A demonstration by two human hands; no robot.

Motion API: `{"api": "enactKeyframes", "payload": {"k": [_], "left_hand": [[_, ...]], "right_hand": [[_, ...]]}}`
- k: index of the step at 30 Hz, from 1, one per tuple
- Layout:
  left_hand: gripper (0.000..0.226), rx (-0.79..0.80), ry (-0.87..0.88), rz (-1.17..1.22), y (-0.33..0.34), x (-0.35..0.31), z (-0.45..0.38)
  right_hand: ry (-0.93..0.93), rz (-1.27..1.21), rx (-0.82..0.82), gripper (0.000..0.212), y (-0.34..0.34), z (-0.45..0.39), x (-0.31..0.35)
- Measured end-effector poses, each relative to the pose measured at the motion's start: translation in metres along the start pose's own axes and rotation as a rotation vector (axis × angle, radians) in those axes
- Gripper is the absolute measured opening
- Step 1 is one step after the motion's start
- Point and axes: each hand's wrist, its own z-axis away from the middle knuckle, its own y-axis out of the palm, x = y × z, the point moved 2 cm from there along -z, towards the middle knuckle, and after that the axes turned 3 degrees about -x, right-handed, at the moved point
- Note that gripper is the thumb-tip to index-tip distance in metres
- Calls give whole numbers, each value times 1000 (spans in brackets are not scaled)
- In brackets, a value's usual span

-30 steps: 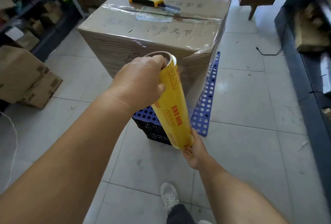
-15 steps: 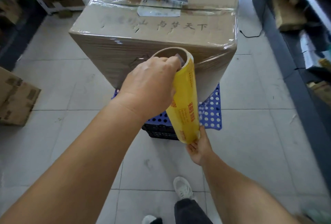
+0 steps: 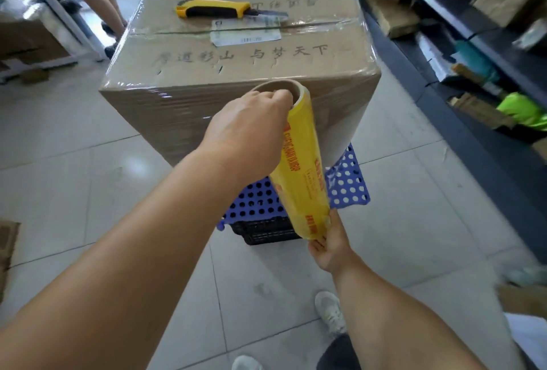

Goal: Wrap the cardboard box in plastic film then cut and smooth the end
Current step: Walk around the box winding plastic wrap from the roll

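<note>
I had the film roll [image 3: 305, 174] held nearly upright in front of the cardboard box [image 3: 236, 73], its long axis running top to bottom and leaning slightly, open core end up and tilted toward the box, lower end nearer me. My left hand [image 3: 248, 133] gripped the top, fingers hooked into the core. My right hand [image 3: 330, 244] cupped the bottom end, fingers curled around it. Film stretched from the roll onto the box's right near corner. The box sat on a blue perforated crate [image 3: 349, 189], a yellow utility knife [image 3: 219, 9] lying flat on top, blade pointing right.
</note>
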Motion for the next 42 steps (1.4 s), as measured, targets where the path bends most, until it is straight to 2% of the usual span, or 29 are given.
{"api": "enactKeyframes", "payload": {"k": [5, 12, 19, 24, 29, 32, 35, 39, 42], "left_hand": [[36, 5, 74, 17, -5, 16, 14], [31, -9, 171, -9, -2, 34, 12], [25, 40, 205, 99, 7, 49, 1], [31, 27, 251, 161, 10, 59, 0], [38, 102, 298, 153, 9, 69, -4], [35, 79, 306, 120, 9, 75, -8], [33, 81, 309, 121, 7, 78, -11], [33, 56, 391, 146, 2, 74, -8], [37, 32, 431, 128, -3, 73, -7]], "right_hand": [[-99, -80, 38, 57, 8, 0, -18], [-115, -180, 47, 45, 14, 5, -26], [-145, -270, 9, 63, 23, -8, -36], [-233, -386, 46, 60, 30, -5, -35], [-204, -436, -27, 55, 36, -2, -43], [-154, -543, -84, 45, 39, 2, -54], [-157, -618, -134, 44, 45, 6, -59], [-180, -616, -184, 37, 50, 13, -63], [-166, -603, -187, 23, 61, 26, -73]]}}
